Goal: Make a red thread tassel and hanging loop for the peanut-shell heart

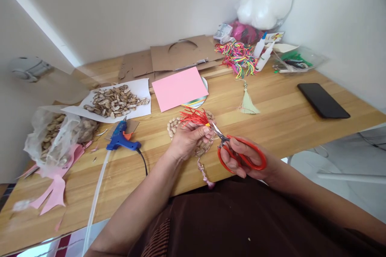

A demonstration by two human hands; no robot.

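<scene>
The desk [271,128] spans the view, its far edge against the wall, and along that edge lie overlapping cardboard pieces [163,60]. A bulging white bag [262,0] shows above the far right corner. Beside the left edge is a clear plastic bag [54,140] of peanuts, and to its right, nearer the far edge, a white sheet [144,88] carries a heap of peanut shells [114,102]. A pink card [179,88] lies in front of the cardboard, and a black phone [323,100] rests toward the near right corner. The left hand [188,140] is over the middle of the near edge, its fingers pinched on a red tassel [194,115], whose loose strands fan out toward the far edge. The right hand [245,150] is just beside it, fingers curled through the handles of red scissors [224,139], their blades pointing at the tassel. A blue glue gun [122,136] lies left of the hands, in front of the white sheet. Colourful cords [238,56] are piled near the far right corner. Below the left hand, partly hidden, is a ring of peanuts [173,126]; a pale tassel [249,102] lies beyond the right hand. Smallest is the yellow band [207,125] at the red tassel's end, near the scissor tips; I cannot tell whether they touch.
</scene>
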